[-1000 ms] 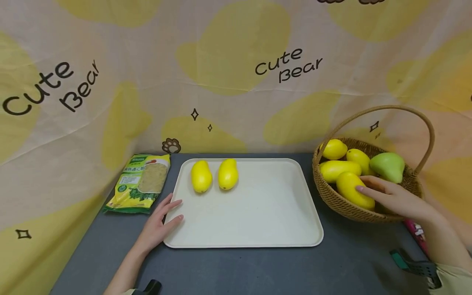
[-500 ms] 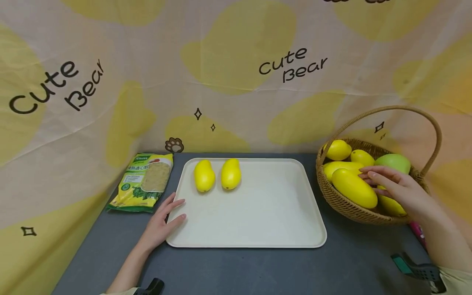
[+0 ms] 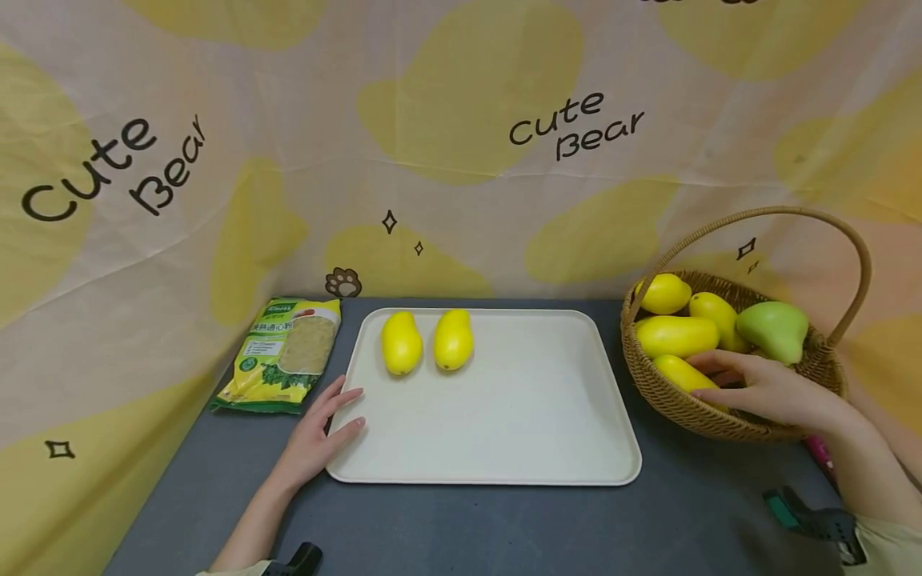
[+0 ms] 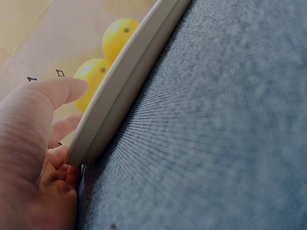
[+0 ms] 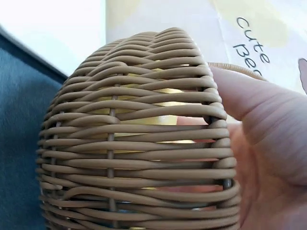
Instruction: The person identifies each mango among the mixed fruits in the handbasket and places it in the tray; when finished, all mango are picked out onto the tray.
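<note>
My left hand [image 3: 313,436] rests at the left edge of the white tray [image 3: 490,432], fingers spread and thumb over the rim. Two yellow mangoes [image 3: 402,344] stand side by side at the tray's back left. On the right, my right hand [image 3: 771,392] reaches into a wicker basket [image 3: 670,412], fingers and thumb around a yellow mango [image 3: 677,372] at its front. The palm covers part of that fruit. Through the weave in the right wrist view, yellow fruit [image 5: 168,110] shows behind the basket wall [image 5: 163,158].
Also in the basket are a long yellow fruit [image 3: 677,336], a lemon [image 3: 664,294], another yellow fruit [image 3: 713,316] and a green pear [image 3: 774,330]. Its tall handle [image 3: 781,210] arches overhead. A yellow-green food packet [image 3: 284,356] lies left of the tray. A printed cloth [image 3: 446,144] hangs behind.
The front mango in the basket has shifted lower and my right hand has come down around it. The green pear, half covered before, shows again. My left hand stays at the tray.
</note>
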Motion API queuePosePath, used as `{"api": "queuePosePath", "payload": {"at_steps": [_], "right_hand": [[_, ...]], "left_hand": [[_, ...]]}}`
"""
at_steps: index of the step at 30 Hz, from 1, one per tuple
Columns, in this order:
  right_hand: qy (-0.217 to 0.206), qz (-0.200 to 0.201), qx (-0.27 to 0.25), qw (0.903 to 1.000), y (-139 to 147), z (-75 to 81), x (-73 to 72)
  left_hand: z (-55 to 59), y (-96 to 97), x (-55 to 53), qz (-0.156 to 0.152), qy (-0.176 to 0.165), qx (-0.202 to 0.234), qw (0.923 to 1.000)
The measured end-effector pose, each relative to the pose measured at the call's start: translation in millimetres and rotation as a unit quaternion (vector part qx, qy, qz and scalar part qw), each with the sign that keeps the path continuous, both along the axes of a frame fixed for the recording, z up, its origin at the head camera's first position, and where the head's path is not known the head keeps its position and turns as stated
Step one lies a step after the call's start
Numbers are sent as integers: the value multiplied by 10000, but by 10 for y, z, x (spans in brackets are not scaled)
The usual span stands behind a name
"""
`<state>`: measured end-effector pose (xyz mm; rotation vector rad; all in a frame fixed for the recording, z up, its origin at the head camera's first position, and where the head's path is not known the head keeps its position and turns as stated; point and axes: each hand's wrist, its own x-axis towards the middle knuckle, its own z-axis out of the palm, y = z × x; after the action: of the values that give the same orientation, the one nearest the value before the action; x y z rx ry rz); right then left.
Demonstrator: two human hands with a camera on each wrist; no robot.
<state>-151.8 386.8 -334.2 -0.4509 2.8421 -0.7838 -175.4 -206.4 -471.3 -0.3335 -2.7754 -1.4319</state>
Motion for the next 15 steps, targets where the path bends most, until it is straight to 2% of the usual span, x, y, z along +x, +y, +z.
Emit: {"api": "queuePosePath", "payload": {"at_steps": [4,9,15], "right_hand": [[45,244,497,9985,-9,-14,-46],[196,169,695,9972,-40,-4,-62],[206,-490,624,9966,-66,106,8]], "left_hand": [[-6,-9,-3,0,32,7,10000],[-8,-10,-7,-25,36,59,10000],[-3,-1,-8,-9,57,27,10000]]}}
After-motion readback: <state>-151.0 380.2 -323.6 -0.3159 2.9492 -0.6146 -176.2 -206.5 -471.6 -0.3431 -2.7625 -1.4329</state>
